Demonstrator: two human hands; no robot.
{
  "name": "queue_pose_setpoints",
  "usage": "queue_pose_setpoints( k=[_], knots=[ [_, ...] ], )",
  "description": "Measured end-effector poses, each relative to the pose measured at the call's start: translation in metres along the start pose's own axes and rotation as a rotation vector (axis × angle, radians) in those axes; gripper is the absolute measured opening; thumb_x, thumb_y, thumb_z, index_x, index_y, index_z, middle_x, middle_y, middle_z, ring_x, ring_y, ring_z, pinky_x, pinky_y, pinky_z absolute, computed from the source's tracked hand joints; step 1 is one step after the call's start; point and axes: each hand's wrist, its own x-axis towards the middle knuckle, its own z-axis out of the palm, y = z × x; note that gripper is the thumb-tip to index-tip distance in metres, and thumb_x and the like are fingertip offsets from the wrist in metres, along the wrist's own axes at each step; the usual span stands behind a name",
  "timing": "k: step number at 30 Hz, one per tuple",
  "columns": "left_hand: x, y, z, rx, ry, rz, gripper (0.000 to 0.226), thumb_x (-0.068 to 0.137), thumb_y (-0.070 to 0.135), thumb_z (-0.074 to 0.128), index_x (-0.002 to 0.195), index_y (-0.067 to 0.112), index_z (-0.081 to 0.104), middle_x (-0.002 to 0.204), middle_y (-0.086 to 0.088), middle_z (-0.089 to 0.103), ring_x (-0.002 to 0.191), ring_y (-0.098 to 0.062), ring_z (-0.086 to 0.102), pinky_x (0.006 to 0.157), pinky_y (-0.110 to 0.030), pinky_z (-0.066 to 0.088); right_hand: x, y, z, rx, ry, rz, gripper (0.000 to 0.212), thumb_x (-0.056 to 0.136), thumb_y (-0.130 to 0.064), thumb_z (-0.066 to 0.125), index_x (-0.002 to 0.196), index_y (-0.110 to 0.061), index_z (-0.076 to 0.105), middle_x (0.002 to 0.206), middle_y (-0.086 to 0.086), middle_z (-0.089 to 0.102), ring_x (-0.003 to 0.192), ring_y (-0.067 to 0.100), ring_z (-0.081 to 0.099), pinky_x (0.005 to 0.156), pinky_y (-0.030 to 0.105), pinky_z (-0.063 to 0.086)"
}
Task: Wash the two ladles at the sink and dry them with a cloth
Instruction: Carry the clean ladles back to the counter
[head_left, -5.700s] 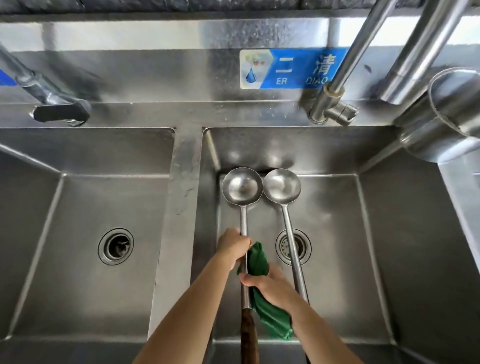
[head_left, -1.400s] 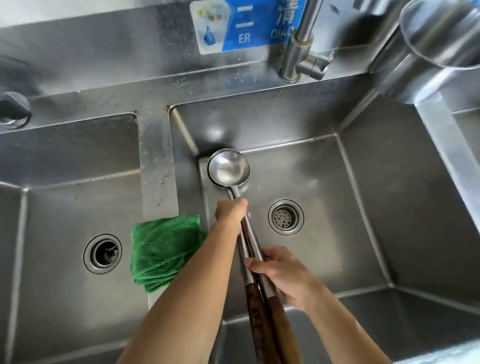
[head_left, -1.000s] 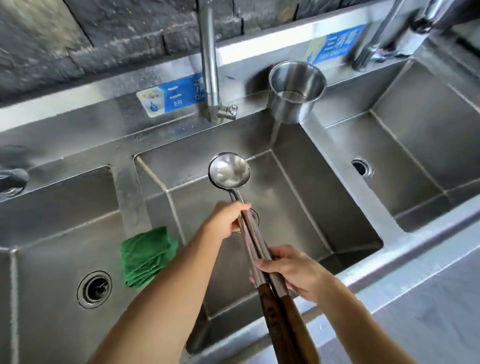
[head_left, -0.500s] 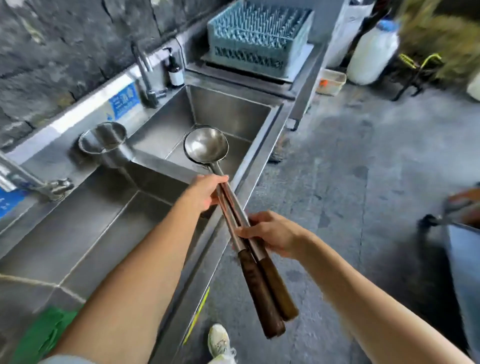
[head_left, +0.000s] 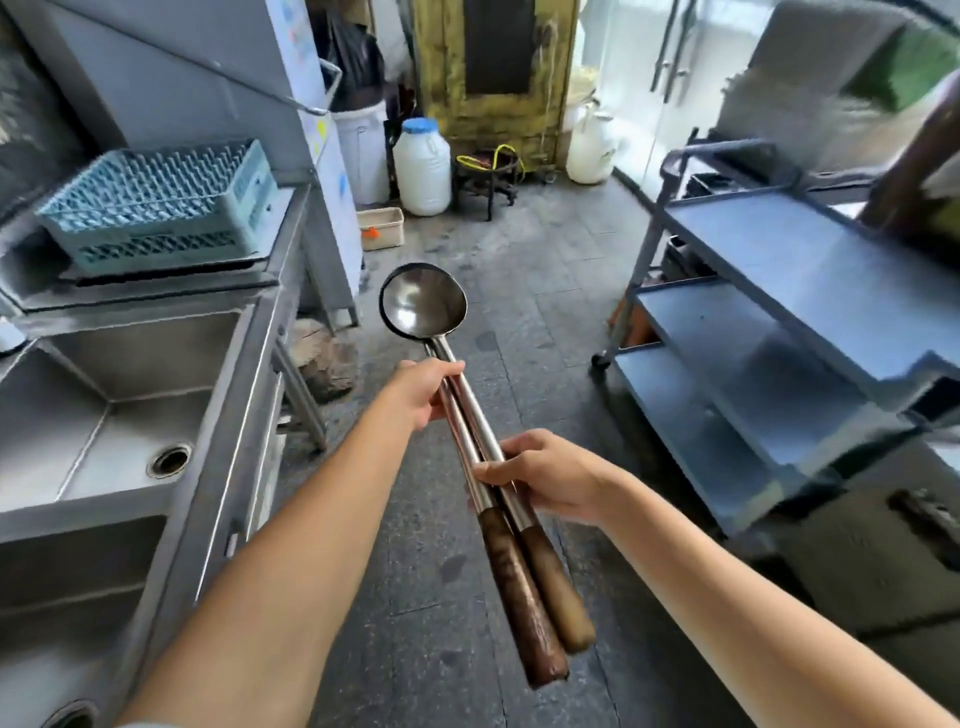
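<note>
1. The person stands turned away from the sink (head_left: 234, 415) and holds the two ladles (head_left: 423, 309) out in front. They hang over the grey floor (head_left: 545, 322), off to the right of the sink's front edge and not above its basin.
2. The ladles lie together as one bundle. Their bowls are nested, hollow side up, so only the upper bowl shows properly. The steel shafts run side by side, and the dark wooden handles (head_left: 535, 597) touch each other, their ends pointing back toward the person.
3. The left hand (head_left: 423, 395) grasps both shafts just behind the bowls, its fingers (head_left: 441, 371) wrapped round the steel.
4. The right hand (head_left: 550, 478) grasps the pair lower down, close to where steel meets wood. Its fingers are curled over the top and the thumb lies along the near side.
5. To the left, the sink basin shows its round drain (head_left: 169, 460). Beyond it, a steel surface (head_left: 156, 286) carries a blue-green dish rack (head_left: 156, 208).
6. To the right stands a steel trolley (head_left: 779, 270) with three shelves, well apart from the ladles.
7. At the far end of the room a white plastic jug (head_left: 422, 171) with a blue cap sits on the floor, just beside a small dark stand (head_left: 488, 182).
</note>
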Motion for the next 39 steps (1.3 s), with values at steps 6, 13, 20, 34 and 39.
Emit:
queue_pose_setpoints(
  k=[6, 13, 20, 34, 39],
  knots=[
    [-0.034, 0.006, 0.180, 0.117, -0.214, 0.026, 0.014, 0.087, 0.010, 0.068, 0.083, 0.011, 0.054, 0.068, -0.008, 0.055, 0.058, -0.020, 0.057, 0.046, -0.026, 0.051, -0.104, 0.038, -0.109, 0.089, 0.223, -0.049, 0.033, 0.093, -0.008, 0.068, 0.113, 0.017, 0.061, 0.096, 0.023, 0.063, 0.087, 0.036, 0.064, 0.093, 0.050, 0.056],
    [-0.087, -0.004, 0.370, 0.245, -0.524, 0.023, 0.010, 0.091, 0.010, 0.062, 0.082, 0.010, 0.056, 0.053, -0.007, 0.062, 0.042, -0.016, 0.063, 0.044, -0.024, 0.052, -0.217, 0.091, -0.201, 0.244, 0.498, -0.083, 0.043, 0.094, -0.007, 0.066, 0.124, 0.021, 0.054, 0.119, 0.039, 0.063, 0.106, 0.045, 0.064, 0.105, 0.058, 0.045],
    [-0.159, -0.051, 0.550, 0.361, -0.831, -0.029, 0.006, 0.090, 0.009, 0.060, 0.094, 0.007, 0.056, 0.079, -0.014, 0.061, 0.067, -0.026, 0.067, 0.057, -0.034, 0.058, -0.328, 0.158, -0.279, 0.332, 0.788, -0.024, 0.035, 0.091, -0.016, 0.072, 0.115, 0.010, 0.067, 0.120, 0.028, 0.068, 0.108, 0.034, 0.069, 0.105, 0.052, 0.050],
    [-0.348, -0.155, 0.846, 0.558, -1.341, -0.220, 0.012, 0.094, 0.007, 0.052, 0.106, 0.004, 0.049, 0.088, -0.017, 0.060, 0.074, -0.029, 0.068, 0.069, -0.039, 0.055, -0.543, 0.272, -0.410, 0.576, 1.242, 0.130, 0.046, 0.082, -0.013, 0.076, 0.117, 0.014, 0.062, 0.116, 0.027, 0.066, 0.108, 0.036, 0.066, 0.093, 0.043, 0.056],
    [-0.421, -0.195, 0.898, 0.652, -1.459, -0.273, 0.019, 0.094, 0.007, 0.050, 0.112, 0.002, 0.046, 0.079, -0.021, 0.062, 0.070, -0.030, 0.064, 0.063, -0.037, 0.053, -0.604, 0.317, -0.417, 0.697, 1.342, 0.119, 0.046, 0.083, -0.008, 0.074, 0.120, 0.016, 0.060, 0.107, 0.020, 0.066, 0.099, 0.027, 0.067, 0.084, 0.039, 0.057]
  ],
)
